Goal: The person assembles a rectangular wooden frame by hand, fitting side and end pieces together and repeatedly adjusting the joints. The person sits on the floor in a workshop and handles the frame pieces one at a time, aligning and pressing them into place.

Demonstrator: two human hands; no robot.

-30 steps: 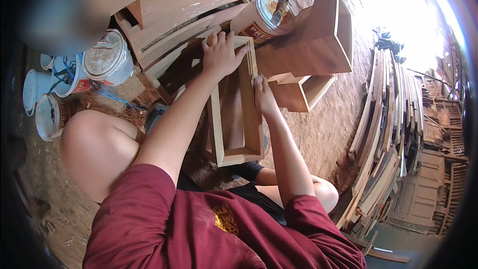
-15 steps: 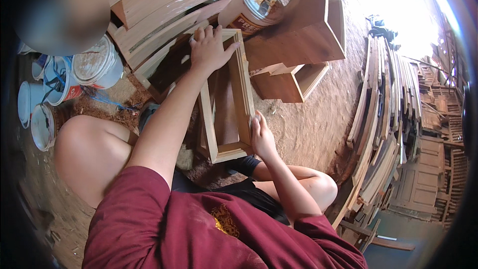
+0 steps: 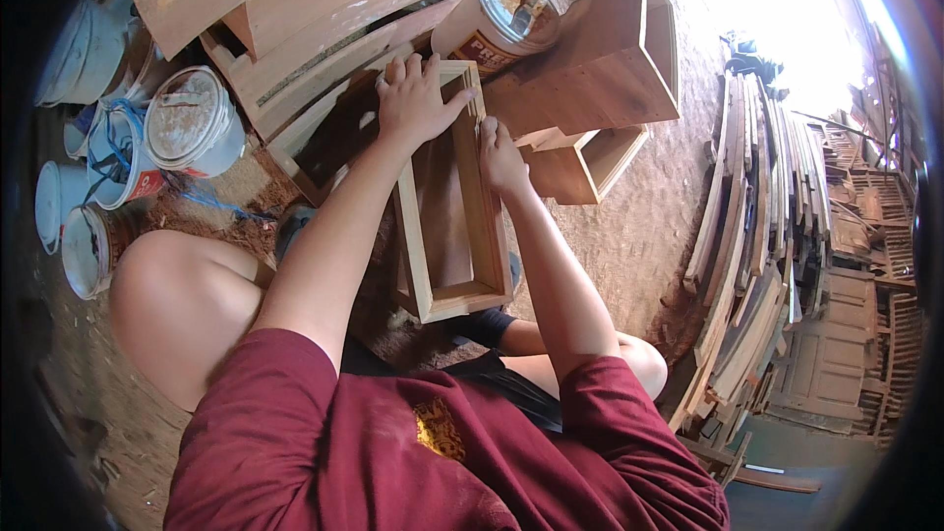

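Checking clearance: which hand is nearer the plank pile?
Right. The right hand, touching the wooden frame, is left of the plank pile; the left hand, at the frame's far end, is farther left.

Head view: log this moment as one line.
left hand: spread over far end of open light-brown rectangular wooden box | right hand: against its right edge | nearby: white round lidded plastic bucket

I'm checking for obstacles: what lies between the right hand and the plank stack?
The small wooden box, then brown floor, between the right hand and plank stack, in the head view.
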